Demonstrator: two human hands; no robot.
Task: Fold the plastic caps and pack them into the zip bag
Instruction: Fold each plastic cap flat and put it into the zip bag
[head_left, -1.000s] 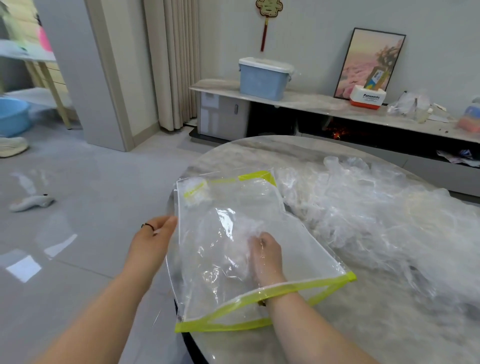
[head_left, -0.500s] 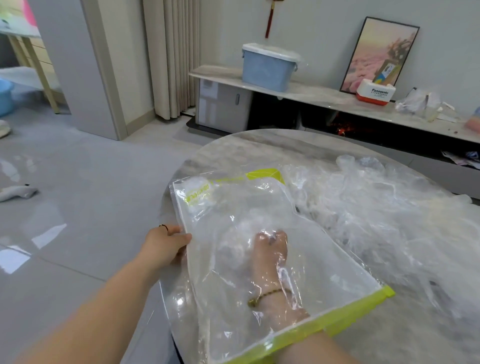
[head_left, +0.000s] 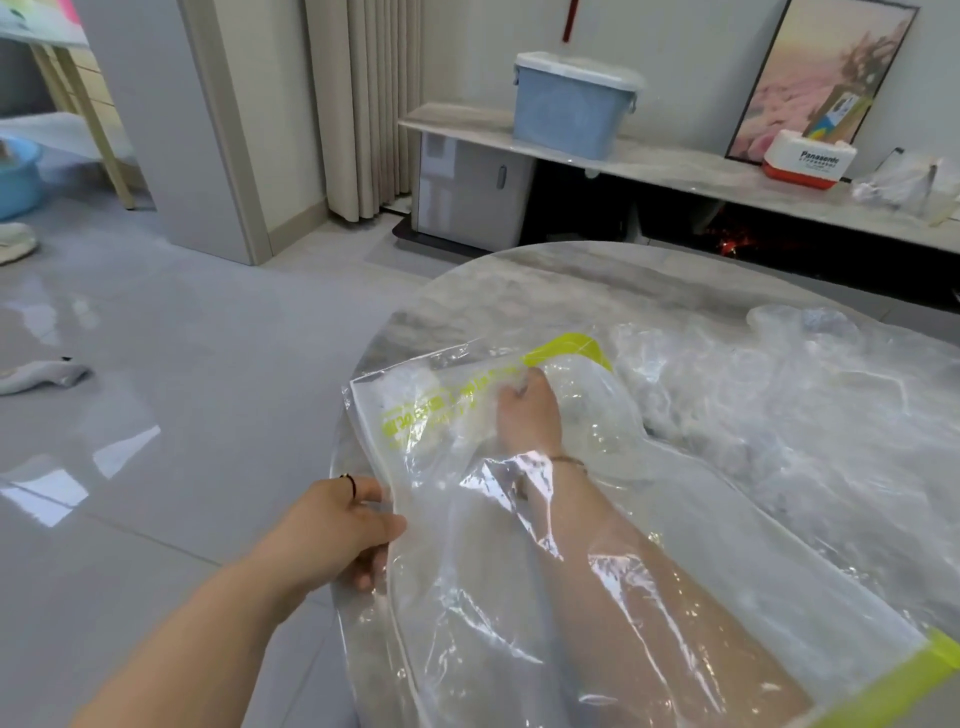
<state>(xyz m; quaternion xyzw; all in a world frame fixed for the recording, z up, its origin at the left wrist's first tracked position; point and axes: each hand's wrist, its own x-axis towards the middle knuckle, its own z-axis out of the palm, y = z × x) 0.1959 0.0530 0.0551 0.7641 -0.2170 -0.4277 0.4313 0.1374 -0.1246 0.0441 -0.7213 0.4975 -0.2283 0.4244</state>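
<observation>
The clear zip bag (head_left: 467, 597) with yellow-green trim lies along the left edge of the round marble desk (head_left: 519, 286). The left hand (head_left: 337, 535) pinches the bag's left side between thumb and fingers. The right hand (head_left: 530, 415) is deep inside the bag near its far end, fingers curled; whether they grip a cap cannot be told. Loose plastic caps (head_left: 779, 405) are heaped just beside the bag, toward the right edge.

Clear zip bag (head_left: 467, 571) with lime-yellow trim — table (head_left: 519, 291) seemingly grey-veined marble.
</observation>
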